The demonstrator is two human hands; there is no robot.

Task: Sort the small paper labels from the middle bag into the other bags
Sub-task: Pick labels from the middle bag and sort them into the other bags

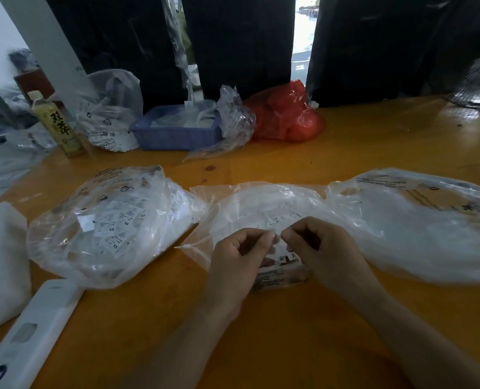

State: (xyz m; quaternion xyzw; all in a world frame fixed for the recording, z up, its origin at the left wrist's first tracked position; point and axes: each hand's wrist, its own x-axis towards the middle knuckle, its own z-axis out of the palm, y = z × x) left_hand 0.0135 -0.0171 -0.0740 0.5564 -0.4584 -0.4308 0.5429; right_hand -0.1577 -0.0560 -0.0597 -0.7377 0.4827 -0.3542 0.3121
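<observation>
Orange table (345, 141), blue basket (174, 136), red bag (286, 113), drink bottle (57, 124)

Right bag (429, 220) cut by frame edge; contents blurred, unreadable.

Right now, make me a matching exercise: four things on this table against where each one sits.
Things:
1. red bag
2. blue basket
3. bottle
4. bag of XS labels

Places:
A. far left, standing upright
B. left of the middle bag
C. back of the table, right of the basket
D. back of the table, centre

Pairs: 1-C, 2-D, 3-A, 4-B
</observation>
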